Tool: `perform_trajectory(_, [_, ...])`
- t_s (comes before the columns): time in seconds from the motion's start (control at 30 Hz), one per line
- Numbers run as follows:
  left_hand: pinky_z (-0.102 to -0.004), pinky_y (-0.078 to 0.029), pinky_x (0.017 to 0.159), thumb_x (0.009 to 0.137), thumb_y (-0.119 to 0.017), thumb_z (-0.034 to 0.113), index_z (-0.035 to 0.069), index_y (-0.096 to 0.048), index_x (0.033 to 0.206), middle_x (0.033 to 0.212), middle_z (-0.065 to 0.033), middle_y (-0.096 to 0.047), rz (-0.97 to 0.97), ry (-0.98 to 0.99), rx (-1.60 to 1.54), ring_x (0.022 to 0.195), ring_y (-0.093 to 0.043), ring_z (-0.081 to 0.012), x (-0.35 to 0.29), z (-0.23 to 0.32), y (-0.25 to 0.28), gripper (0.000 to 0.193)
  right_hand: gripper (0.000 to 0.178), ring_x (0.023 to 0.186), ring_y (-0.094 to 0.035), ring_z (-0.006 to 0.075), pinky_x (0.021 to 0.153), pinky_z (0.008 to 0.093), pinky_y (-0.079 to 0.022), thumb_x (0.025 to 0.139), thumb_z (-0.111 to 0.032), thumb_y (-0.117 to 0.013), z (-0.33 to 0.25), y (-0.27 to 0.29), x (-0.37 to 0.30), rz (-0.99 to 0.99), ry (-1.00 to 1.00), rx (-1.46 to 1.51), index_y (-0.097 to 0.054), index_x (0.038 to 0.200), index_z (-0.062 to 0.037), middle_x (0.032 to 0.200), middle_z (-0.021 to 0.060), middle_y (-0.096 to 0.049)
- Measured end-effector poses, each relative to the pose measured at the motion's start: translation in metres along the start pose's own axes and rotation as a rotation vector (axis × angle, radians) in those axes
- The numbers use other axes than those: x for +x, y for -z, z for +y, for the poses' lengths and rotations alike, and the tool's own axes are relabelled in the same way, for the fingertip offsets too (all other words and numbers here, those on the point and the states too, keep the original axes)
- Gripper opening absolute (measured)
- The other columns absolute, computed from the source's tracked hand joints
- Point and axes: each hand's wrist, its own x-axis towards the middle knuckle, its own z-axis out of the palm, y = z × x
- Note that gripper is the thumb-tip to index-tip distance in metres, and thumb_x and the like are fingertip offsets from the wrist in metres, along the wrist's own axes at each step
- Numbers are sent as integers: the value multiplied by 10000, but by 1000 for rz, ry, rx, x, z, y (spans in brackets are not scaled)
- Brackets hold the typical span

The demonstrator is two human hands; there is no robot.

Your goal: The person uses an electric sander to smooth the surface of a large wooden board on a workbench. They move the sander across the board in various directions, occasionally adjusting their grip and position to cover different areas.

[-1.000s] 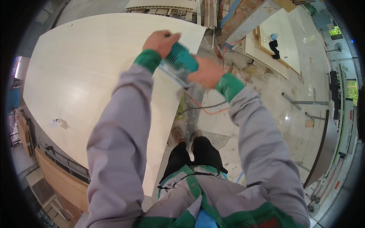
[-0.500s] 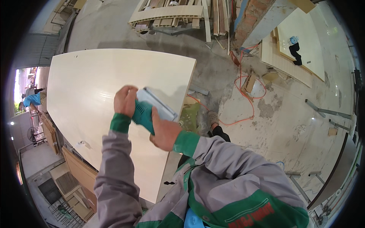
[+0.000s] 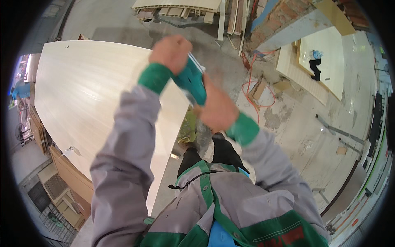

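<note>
A teal hand tool (image 3: 191,82) with a flat silver plate along one side is held between my two hands; its exact kind I cannot make out. My left hand (image 3: 170,53) is closed round its far end. Closer to me, my right hand (image 3: 219,103), blurred by motion, grips the other end. The tool is at the right edge of a large cream-white board (image 3: 90,94), and my left forearm reaches over that board. Whether the plate touches the board's edge is hidden by my hands and the tool.
Brown panels (image 3: 72,173) lean left of the board. At the far side, a pile of slats (image 3: 181,10) lies on the floor. An orange cord (image 3: 247,88) loops on the right, near a brick pillar (image 3: 269,29) and stacked pale boards (image 3: 304,70). Metal legs (image 3: 339,129) stand farther right.
Both hands have carried the teal tool from over the board's surface to its right edge, away from me and to the right. The tool is now tilted more upright. My view has shifted slightly.
</note>
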Motion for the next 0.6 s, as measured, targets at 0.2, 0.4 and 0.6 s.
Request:
perform_trajectory(0.2, [-461, -540, 928, 900, -560, 383, 118, -760, 1064, 1107, -180, -743, -70, 176, -146, 1037, -697, -390, 16, 10, -2, 371, 867, 1118, -668, 465, 980, 476, -525, 797, -186, -705, -6, 28, 14, 6, 3, 20, -303, 1533, 36, 1210, 344, -651])
perform_trajectory(0.4, [-480, -543, 947, 911, -524, 372, 136, -754, 1091, 1112, -179, -740, -142, 157, -198, 1049, -693, -395, -8, 26, -7, 375, 705, 888, -715, 370, 829, 439, -561, 766, -174, -722, 20, 18, -7, 67, -39, -32, -482, 1389, 53, 980, 253, -705])
perform_trajectory(0.6, [-483, -533, 972, 933, -487, 350, 126, -749, 1097, 1159, -189, -721, 45, 159, -162, 1061, -675, -410, -29, -12, 7, 382, 732, 741, -695, 376, 752, 449, -565, 752, -199, -735, -17, 18, 4, -237, -133, -33, -492, 1391, 62, 854, 211, -701])
